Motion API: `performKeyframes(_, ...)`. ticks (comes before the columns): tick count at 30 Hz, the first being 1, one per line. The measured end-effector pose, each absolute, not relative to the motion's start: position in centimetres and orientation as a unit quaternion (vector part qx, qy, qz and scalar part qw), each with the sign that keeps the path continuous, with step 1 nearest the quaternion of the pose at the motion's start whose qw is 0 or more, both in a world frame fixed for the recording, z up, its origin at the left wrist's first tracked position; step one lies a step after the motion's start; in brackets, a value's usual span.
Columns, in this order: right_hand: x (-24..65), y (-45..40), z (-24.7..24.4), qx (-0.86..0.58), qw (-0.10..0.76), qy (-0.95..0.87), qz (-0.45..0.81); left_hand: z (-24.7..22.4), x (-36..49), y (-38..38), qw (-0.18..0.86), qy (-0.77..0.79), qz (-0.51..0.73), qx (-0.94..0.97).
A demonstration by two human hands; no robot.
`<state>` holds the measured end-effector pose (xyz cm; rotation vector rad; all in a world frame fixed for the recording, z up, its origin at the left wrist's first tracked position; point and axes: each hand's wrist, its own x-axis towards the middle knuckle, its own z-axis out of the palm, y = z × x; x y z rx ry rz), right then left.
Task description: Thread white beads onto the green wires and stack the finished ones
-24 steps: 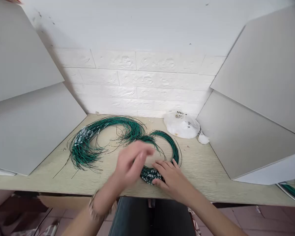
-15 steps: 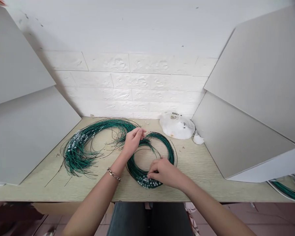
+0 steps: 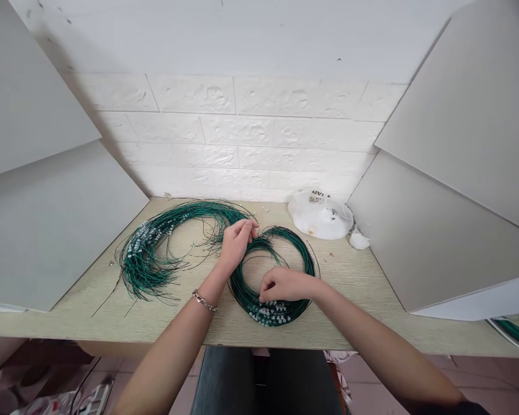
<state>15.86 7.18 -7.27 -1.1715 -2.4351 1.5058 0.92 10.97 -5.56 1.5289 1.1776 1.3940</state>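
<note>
A round coil of thin green and black wires [image 3: 309, 259], with small white beads or connectors clustered along its near side, lies on the table in front of me. My left hand [image 3: 237, 243] is closed over the coil's upper left, thumb against fingers; what it pinches is too fine to make out. Over the inner near edge of the coil, just above the white pieces, my right hand [image 3: 285, 283] is closed in a pinch, and anything between its fingertips is too small to see. A looser, curved bundle of similar green wires [image 3: 142, 265] spreads to the left, its ends fanned out.
A clear plastic bag of white material [image 3: 322, 216] sits against the brick-patterned wall, with a small white lump [image 3: 358, 239] beside it. Grey panels [image 3: 56, 230] stand at left and right. More green wire [image 3: 516, 334] shows at the far right edge.
The view has shifted slightly, so the table's contents appear a little higher and further right. My right hand has moved slightly up and left over the coil. My left hand keeps its place.
</note>
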Motion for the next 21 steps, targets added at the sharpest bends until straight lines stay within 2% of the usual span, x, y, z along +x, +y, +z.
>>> performKeyframes(3, 16.6, 8.0, -6.4, -0.381, 0.04, -0.726, 0.571, -5.3, 0.7, 11.1, 0.38, 0.453, 0.566, 0.574)
performKeyframes(8, 17.7, 8.6, -5.3, -0.331, 0.126, -0.605, 0.713, -4.4, 0.5, 10.7, 0.412, 0.451, 0.564, 0.556)
performKeyframes(12, 18.1, 8.5, -5.5, -0.342, 0.171, -0.524, 0.761, -3.8, 0.2, 10.0, 0.46, 0.437, 0.432, 0.641)
performKeyframes(17, 18.6, 8.6, -5.9, -0.373, 0.245, -0.479, 0.756, -4.0, -0.2, 9.8, 0.399, 0.428, 0.281, 0.761)
performKeyframes(21, 19.1, 8.7, -5.9, -0.389, 0.293, -0.443, 0.753, -4.2, -0.5, 9.9, 0.395, 0.442, 0.216, 0.776)
